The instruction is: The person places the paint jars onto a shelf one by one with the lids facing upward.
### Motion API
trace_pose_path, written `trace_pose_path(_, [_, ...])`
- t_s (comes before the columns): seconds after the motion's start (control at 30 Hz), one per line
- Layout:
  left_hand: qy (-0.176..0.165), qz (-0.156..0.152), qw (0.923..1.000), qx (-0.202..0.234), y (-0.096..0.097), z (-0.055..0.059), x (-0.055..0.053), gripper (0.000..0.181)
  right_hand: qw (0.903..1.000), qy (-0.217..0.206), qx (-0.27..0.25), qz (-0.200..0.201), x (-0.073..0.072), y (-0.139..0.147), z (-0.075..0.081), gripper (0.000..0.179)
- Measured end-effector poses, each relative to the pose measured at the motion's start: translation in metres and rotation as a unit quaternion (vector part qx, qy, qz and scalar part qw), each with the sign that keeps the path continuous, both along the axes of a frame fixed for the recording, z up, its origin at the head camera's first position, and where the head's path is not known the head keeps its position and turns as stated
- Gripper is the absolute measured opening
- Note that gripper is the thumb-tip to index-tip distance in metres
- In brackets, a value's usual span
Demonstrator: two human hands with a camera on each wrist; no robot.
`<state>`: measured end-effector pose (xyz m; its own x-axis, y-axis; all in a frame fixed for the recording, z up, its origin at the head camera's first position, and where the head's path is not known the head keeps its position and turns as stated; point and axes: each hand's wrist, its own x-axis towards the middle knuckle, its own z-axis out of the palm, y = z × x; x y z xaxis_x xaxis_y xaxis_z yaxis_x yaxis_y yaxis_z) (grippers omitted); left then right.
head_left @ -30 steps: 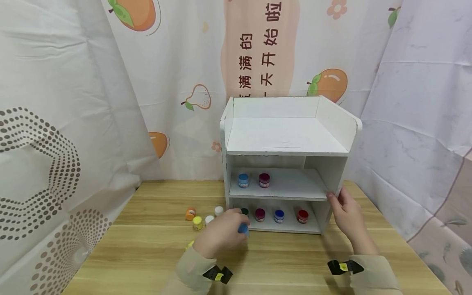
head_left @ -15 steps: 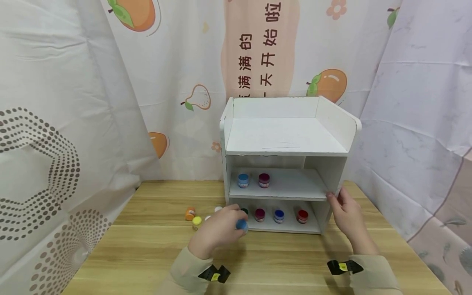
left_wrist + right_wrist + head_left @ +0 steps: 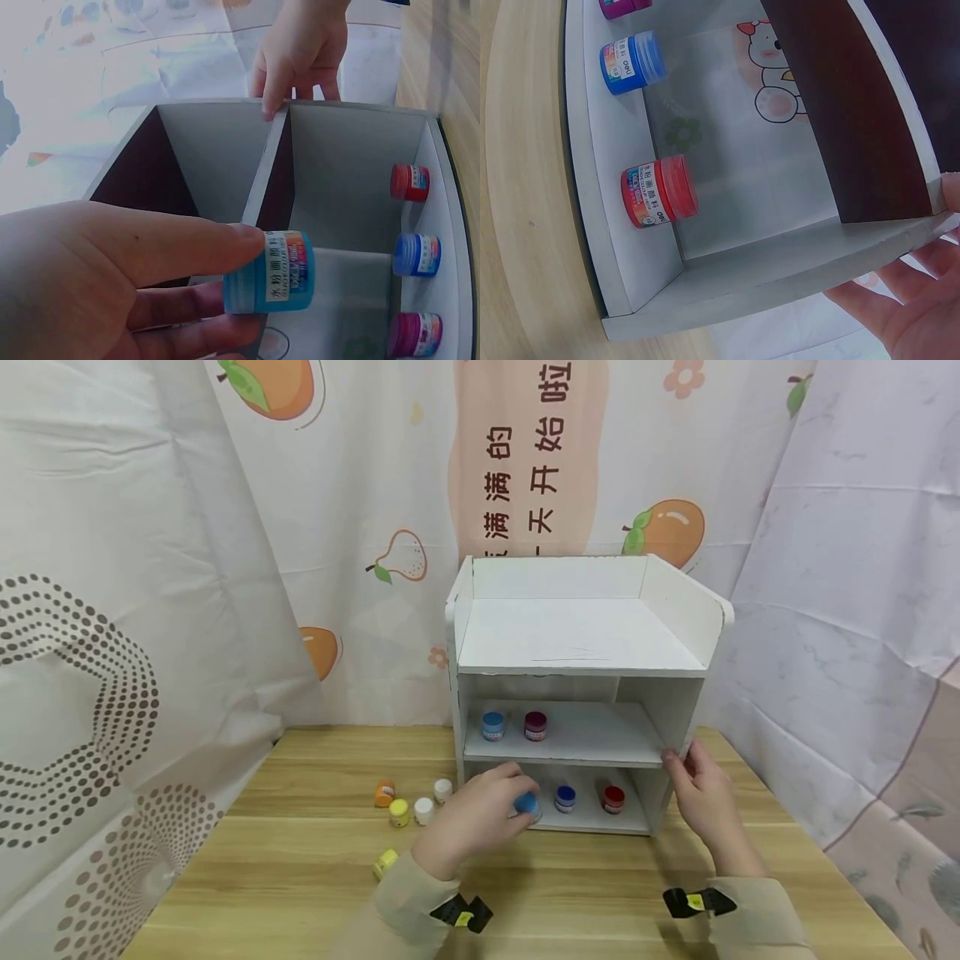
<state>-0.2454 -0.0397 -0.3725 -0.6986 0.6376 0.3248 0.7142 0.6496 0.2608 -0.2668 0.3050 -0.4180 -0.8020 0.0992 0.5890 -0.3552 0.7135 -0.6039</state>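
My left hand [image 3: 474, 818] pinches a light blue paint jar [image 3: 527, 804] in front of the lower level of a white shelf unit [image 3: 585, 635]. In the left wrist view the thumb lies along the label side of this jar [image 3: 289, 271], with fingers beneath. My right hand [image 3: 708, 802] holds the unit's right side panel, thumb at the front edge by the middle board. On the lower level stand a blue jar [image 3: 565, 799], a red jar [image 3: 613, 799] and a magenta jar [image 3: 415, 334], the last hidden in the head view behind my left hand.
A light blue jar [image 3: 492, 726] and a dark magenta jar [image 3: 536, 726] stand on the middle board. Left of the unit, the wooden table [image 3: 300, 843] bears an orange jar [image 3: 385, 793], a yellow jar [image 3: 399, 812], white jars [image 3: 423, 811] and a tipped yellow jar [image 3: 386, 863].
My left hand has carried the light blue jar to the right along the front of the lower level, now covering the magenta jar in the head view. My right hand stays in place.
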Motion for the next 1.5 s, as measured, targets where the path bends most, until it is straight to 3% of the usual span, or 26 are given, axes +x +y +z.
trace_pose_path(0.23, [0.038,-0.014,0.9992,0.0,0.015,0.019,-0.009,0.023,1.0,0.003,-0.002,0.003,0.0,0.001,-0.001,0.037])
trace_pose_path(0.47, [0.079,-0.003,0.9962,-0.035,0.033,0.042,-0.021,0.03,0.9999,-0.005,-0.011,0.009,0.001,0.002,-0.003,0.04])
trace_pose_path(0.7, [0.118,-0.009,0.9908,-0.066,0.049,0.054,-0.035,0.026,0.9999,-0.003,-0.008,0.006,0.002,0.001,-0.004,0.04])
trace_pose_path(1.07, [0.089,-0.006,0.9931,-0.076,0.065,0.071,-0.058,0.027,1.0,0.004,-0.005,0.004,0.001,0.001,-0.004,0.039])
trace_pose_path(1.23, [0.058,-0.005,0.9959,-0.069,0.068,0.077,-0.07,0.023,0.9999,0.003,-0.011,0.013,0.002,-0.001,-0.001,0.041])
trace_pose_path(1.37, [0.033,-0.005,0.9979,-0.056,0.07,0.079,-0.077,0.017,0.9997,0.004,-0.016,0.018,0.002,-0.001,0.002,0.041])
trace_pose_path(1.5, [0.029,0.006,0.9979,-0.057,0.071,0.076,-0.082,0.012,0.9998,0.002,-0.014,0.017,0.002,0.001,0.002,0.042])
